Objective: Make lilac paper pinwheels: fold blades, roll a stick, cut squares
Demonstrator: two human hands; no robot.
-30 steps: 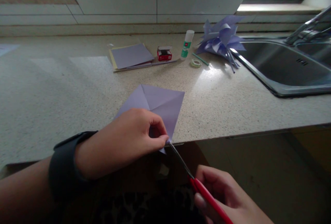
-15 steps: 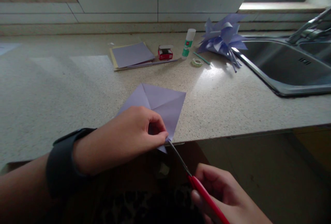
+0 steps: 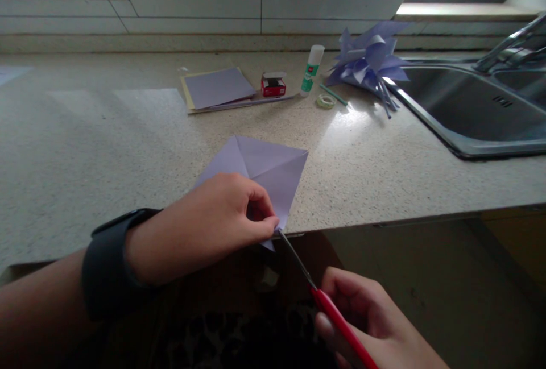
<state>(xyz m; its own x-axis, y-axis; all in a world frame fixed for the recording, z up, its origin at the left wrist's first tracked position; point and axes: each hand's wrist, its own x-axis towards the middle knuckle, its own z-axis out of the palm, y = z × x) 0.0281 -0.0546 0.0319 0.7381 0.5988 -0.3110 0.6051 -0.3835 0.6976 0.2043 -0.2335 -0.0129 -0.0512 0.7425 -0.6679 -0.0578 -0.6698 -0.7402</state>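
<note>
one corner of the paper (image 3: 264,173) is pinched by the left hand (image 3: 213,224) at the counter's (image 3: 384,170) near edge, while scissors (image 3: 324,301) are gripped by the right hand (image 3: 367,323). probably best if the paper's kept taut and the blades lined up with the crease, small snips only.

1 head view, looking forward and down, near the countertop (image 3: 106,147)

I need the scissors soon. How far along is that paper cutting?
Done: the lilac paper square is creased. In hand: left hand pinches its near corner, right hand has the red scissors at the tip. No cut visible along the creases.
</note>
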